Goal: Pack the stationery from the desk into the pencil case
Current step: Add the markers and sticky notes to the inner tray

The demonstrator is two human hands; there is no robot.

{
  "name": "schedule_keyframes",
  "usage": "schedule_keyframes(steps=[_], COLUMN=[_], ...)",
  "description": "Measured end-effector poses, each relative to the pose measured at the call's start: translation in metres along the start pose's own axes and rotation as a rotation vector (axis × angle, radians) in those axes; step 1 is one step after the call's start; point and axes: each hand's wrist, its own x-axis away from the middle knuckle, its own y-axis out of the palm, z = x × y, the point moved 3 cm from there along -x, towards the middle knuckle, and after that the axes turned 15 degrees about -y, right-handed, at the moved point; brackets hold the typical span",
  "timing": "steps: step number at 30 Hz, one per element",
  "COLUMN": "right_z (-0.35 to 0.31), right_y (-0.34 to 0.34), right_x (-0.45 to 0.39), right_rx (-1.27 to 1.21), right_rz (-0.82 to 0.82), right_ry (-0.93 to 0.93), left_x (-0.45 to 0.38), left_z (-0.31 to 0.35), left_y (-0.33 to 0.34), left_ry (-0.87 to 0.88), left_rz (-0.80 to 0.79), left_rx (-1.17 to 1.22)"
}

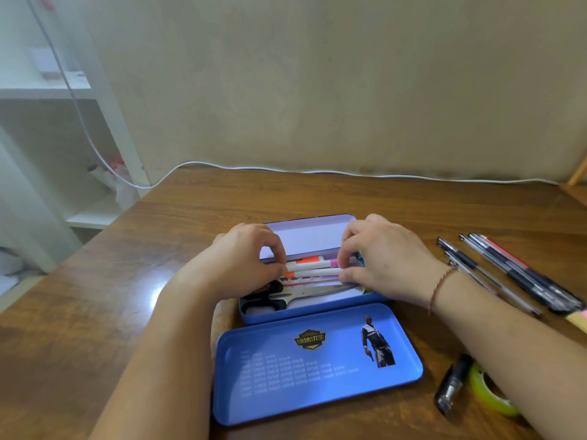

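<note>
left hand (251, 255) | right hand (384, 255) | both fingers pinching white highlighter (313, 272) over pencil case (305, 308)

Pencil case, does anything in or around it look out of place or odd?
Nothing stands out. The pencil case lies open with scissors flat inside, and both hands, left and right, hold white markers over it.

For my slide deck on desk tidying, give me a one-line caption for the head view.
Both hands, left and right, settle a white marker into the open blue pencil case.
</note>
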Motion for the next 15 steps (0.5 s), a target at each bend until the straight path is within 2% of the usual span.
schedule_keyframes(steps=[10,15], right_z=[0.014,0.013], right_y=[-0.018,-0.010], right_x=[0.002,0.002], right_rx=[-0.040,-0.046], right_rz=[-0.070,-0.040], right_ry=[-0.001,-0.022], left_x=[0.000,-0.001], left_z=[0.001,0.001], left_y=[0.002,0.004], left_ry=[0.027,0.018], left_rz=[-0.009,-0.017], left_rx=[0.040,-0.009])
